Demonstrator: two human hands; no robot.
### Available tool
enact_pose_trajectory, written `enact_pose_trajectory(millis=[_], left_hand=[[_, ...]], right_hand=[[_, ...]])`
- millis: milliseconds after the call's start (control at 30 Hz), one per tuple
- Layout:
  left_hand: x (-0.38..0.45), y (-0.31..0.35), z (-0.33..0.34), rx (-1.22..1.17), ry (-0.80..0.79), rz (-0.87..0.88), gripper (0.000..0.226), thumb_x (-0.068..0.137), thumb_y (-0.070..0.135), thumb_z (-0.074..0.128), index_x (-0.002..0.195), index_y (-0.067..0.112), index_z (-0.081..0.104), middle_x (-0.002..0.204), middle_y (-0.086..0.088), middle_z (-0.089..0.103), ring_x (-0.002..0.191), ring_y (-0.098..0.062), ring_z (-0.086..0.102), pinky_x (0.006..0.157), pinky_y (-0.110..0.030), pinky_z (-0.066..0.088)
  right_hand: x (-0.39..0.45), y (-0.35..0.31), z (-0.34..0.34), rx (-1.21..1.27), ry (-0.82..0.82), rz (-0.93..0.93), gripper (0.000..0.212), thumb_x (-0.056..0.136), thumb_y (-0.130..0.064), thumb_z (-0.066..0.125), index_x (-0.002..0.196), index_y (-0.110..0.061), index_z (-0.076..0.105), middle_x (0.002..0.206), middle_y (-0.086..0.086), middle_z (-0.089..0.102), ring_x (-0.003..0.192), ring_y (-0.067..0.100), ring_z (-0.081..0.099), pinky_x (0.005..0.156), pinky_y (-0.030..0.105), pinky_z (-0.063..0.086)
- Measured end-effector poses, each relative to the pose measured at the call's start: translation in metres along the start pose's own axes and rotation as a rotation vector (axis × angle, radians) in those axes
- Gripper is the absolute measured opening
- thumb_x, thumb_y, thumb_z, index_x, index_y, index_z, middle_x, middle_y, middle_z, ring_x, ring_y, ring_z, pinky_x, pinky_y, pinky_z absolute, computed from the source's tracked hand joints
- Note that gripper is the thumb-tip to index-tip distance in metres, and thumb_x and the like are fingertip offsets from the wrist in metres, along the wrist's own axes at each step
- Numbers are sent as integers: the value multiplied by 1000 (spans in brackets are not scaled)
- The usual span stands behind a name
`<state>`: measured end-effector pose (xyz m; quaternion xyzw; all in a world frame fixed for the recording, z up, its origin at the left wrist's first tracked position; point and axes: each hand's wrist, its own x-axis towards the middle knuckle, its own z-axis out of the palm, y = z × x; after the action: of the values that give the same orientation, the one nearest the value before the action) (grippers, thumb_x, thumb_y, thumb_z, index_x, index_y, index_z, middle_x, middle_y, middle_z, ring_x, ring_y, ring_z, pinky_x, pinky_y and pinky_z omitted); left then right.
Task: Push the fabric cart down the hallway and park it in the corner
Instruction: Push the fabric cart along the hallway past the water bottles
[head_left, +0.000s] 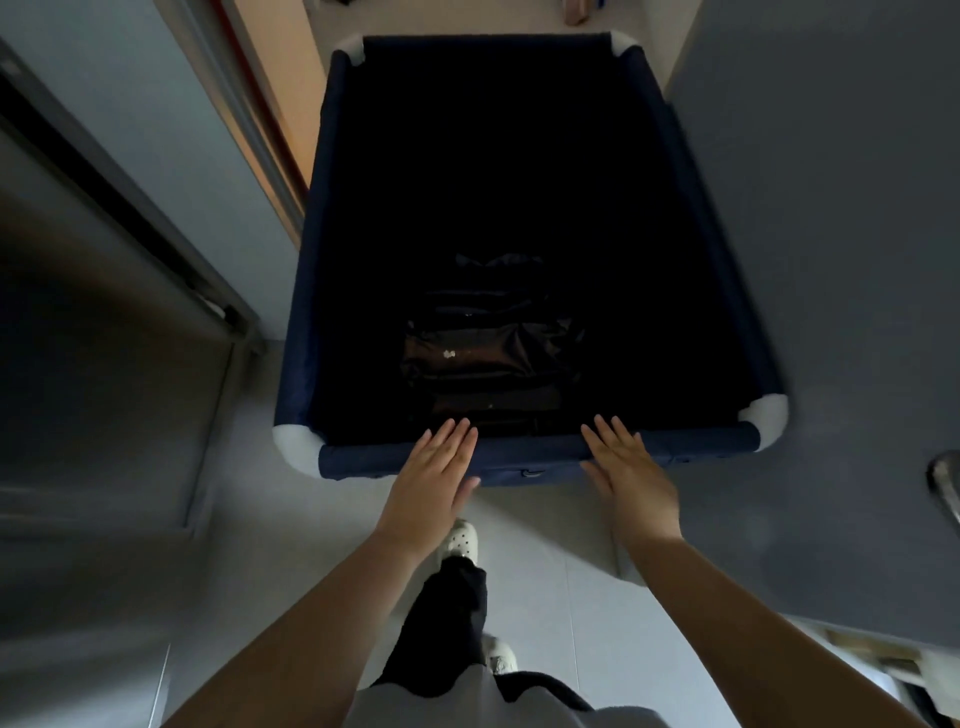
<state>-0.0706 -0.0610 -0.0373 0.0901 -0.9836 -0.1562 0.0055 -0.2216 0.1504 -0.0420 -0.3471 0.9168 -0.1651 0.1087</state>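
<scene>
A deep rectangular navy fabric cart (524, 457) with white rounded corner caps fills the hallway at twelve o'clock. The left hand (434, 475) and right hand (631, 475) lie flat, fingers spread, on its padded near rim, gripping nothing. Crumpled dark material (488, 358) lies inside.

No readable text anywhere, no labels, brands, numbers or signs, cart (530, 457) rim plain dark blue fabric, pale specks on the dark bundle (488, 358) inside — too small and dim to read.
</scene>
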Motion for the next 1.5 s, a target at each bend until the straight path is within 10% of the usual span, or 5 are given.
enact_pose_trajectory(millis=[433,767,933,1267,1500], left_hand=[[80,-53,-18,-67,-26,71,51,94,31,29,136,6,41,141,-7,47,133,-23,38,113,-35,2],[169,-98,-35,-92,54,52,52,77,0,74,126,3,55,128,-10,60,119,-27,54,110,-26,6],[213,-123,-38,2,57,50,60,67,-7,78,123,2,56,125,-12,62,115,-30,58,110,-28,7],[294,-147,-58,104,-19,-37,87,38,-18,80,120,4,59,120,-10,65,108,-27,63,88,-53,48],[366,-172,-60,87,-65,-168,76,78,-13,53,144,12,25,152,-5,30,139,-24,24,115,-38,7]], right_hand=[[96,-5,-11,12,138,-22,42,86,-6,66,126,-6,54,132,14,54,129,29,40,108,44,25],[183,-13,-22,-4,236,-53,43,74,3,75,114,1,62,116,20,65,111,39,58,95,58,40],[225,5,-26,63,282,-135,41,73,11,73,111,0,64,117,15,65,110,32,59,108,25,24],[316,34,-31,105,241,-237,29,92,-8,50,120,-7,59,128,-1,53,118,15,51,110,18,22],[393,27,-52,142,221,-143,43,73,6,75,114,-4,64,117,11,66,112,21,58,107,9,17]])
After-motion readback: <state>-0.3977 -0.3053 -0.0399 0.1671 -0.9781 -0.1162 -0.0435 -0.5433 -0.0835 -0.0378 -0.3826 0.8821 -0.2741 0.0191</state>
